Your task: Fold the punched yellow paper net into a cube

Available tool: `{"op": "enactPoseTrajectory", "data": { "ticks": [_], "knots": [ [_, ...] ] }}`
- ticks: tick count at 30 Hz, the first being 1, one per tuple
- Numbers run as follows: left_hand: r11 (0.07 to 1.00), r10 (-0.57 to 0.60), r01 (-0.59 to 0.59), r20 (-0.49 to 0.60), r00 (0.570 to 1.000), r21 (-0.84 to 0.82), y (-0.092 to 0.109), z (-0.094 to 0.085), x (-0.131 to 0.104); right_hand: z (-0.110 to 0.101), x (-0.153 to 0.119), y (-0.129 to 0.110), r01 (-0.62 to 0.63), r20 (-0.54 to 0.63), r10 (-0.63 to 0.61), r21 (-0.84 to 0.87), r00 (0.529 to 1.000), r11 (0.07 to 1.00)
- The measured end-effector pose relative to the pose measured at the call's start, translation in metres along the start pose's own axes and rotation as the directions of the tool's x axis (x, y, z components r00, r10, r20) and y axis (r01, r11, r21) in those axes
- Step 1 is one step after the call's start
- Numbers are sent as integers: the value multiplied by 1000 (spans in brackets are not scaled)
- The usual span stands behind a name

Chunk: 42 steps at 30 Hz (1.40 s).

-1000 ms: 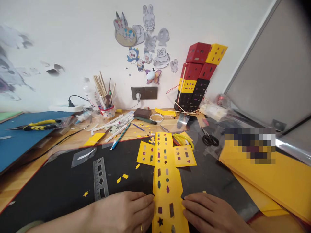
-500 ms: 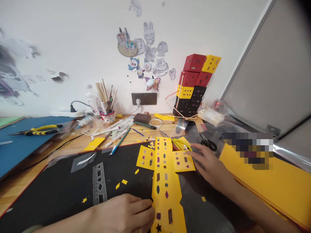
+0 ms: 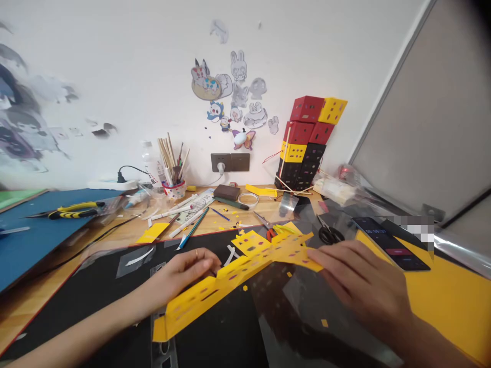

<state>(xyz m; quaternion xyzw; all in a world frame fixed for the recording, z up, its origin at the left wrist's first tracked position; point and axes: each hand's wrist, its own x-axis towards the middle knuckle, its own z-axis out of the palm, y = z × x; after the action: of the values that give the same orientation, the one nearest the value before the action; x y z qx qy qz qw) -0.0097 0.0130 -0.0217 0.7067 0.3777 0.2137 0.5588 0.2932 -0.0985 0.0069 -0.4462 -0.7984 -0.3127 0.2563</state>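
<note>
A yellow card cutout (image 3: 233,269), a long strip with side flaps and small holes of many shapes, is held raised and slanting above the black mat (image 3: 215,327). My right hand (image 3: 364,281) pinches its right flap between thumb and fingers. My left hand (image 3: 192,268) is closed at the strip's far edge, its fingertips partly hidden behind the card. The strip is creased along its length, and its lower left end hangs over the clear stencil ruler (image 3: 157,327). Just beyond the cutout lie orange-handled scissors (image 3: 270,234).
A phone (image 3: 391,244) rests on yellow card sheets (image 3: 452,296) at right, near black scissors (image 3: 330,234). Pliers (image 3: 72,209) lie on a blue board at left. Stacked red, yellow and black boxes (image 3: 305,134) stand by the wall. A cup of sticks (image 3: 174,189) stands behind.
The cutout was lying flat on the mat; now it is lifted and turned, its near end swung left. My left hand has moved up and away, and my right hand now grips the flap.
</note>
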Motion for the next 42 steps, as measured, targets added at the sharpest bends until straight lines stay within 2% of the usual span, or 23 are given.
{"op": "enactPoseTrajectory", "data": {
  "ticks": [2, 4, 5, 7, 9, 10, 11, 12, 13, 14, 15, 16, 17, 19, 21, 24, 25, 27, 31, 33, 36, 39, 42],
  "knots": [
    [919, -157, 139, -20, 987, -368, 0, -7, 9, -4, 1, -14, 86, 35, -84, -49, 996, 995],
    [832, -235, 95, -192, 953, -546, -5, -21, 17, -5, 0, -32, 148, 37, -146, -65, 989, 987],
    [844, -243, 7, -372, 896, -536, -7, -29, 20, -4, 0, -41, 143, 43, -141, -56, 989, 988],
    [874, -204, -119, -576, 791, -472, -11, -42, 19, 2, -1, -58, 92, 98, -88, -34, 991, 995],
    [902, -112, -227, -708, 697, -366, -10, -45, 10, 13, -2, -71, 11, 73, -11, 6, 997, 1000],
    [916, -49, -265, -740, 670, -301, -7, -41, 3, 19, -2, -76, -26, 73, 24, 38, 997, 999],
    [936, 39, -283, -738, 674, -209, -5, -33, -5, 25, -1, -82, -68, 68, 63, 76, 996, 995],
    [952, 257, -302, -649, 716, 45, -2, -23, -13, 30, 0, -87, -114, 76, 106, 115, 991, 987],
    [884, 466, -366, -477, 745, 291, 0, -11, -20, 35, 2, -92, -163, 94, 149, 158, 984, 974],
    [760, 606, -454, -256, 753, 465, 1, 2, -25, 40, 5, -97, -212, 116, 191, 200, 975, 957],
    [631, 663, -532, -36, 748, 564, 1, 15, -29, 43, 9, -101, -258, 153, 225, 251, 962, 933],
    [526, 678, -601, 129, 724, 602, -1, 25, -31, 44, 12, -104, -294, 197, 242, 307, 950, 905],
    [449, 679, -655, 245, 693, 608, -4, 33, -30, 44, 15, -105, -319, 244, 240, 368, 940, 873],
    [443, 659, -649, 266, 703, 618, -12, 41, -27, 41, 18, -100, -362, 329, 219, 480, 919, 799],
    [471, 649, -619, 228, 726, 628, -20, 38, -24, 34, 16, -84, -440, 395, 249, 524, 884, 730],
    [463, 604, -574, 234, 762, 675, -26, 27, -25, 26, 4, -50, -629, 516, 402, 407, 757, 662],
    [442, 585, -559, 247, 773, 702, -27, 24, -26, 26, -2, -41, -654, 537, 427, 355, 727, 668],
    [372, 558, -531, 274, 784, 762, -26, 21, -29, 26, -14, -28, -647, 576, 416, 278, 703, 709],
    [200, 576, -489, 302, 760, 849, -23, 20, -32, 24, -26, -29, -507, 572, 263, 322, 777, 799],
    [174, 592, -512, 326, 737, 841, -23, 19, -33, 22, -28, -35, -444, 573, 160, 398, 804, 803],
    [226, 576, -583, 376, 726, 780, -24, 16, -30, 20, -29, -42, -405, 588, 71, 459, 806, 791],
    [312, 520, -593, 388, 761, 742, -26, 13, -26, 24, -33, -46, -369, 572, 41, 469, 819, 802],
    [386, 456, -581, 399, 796, 717, -27, 11, -21, 29, -35, -46, -274, 505, -21, 502, 863, 820]
  ]
}}
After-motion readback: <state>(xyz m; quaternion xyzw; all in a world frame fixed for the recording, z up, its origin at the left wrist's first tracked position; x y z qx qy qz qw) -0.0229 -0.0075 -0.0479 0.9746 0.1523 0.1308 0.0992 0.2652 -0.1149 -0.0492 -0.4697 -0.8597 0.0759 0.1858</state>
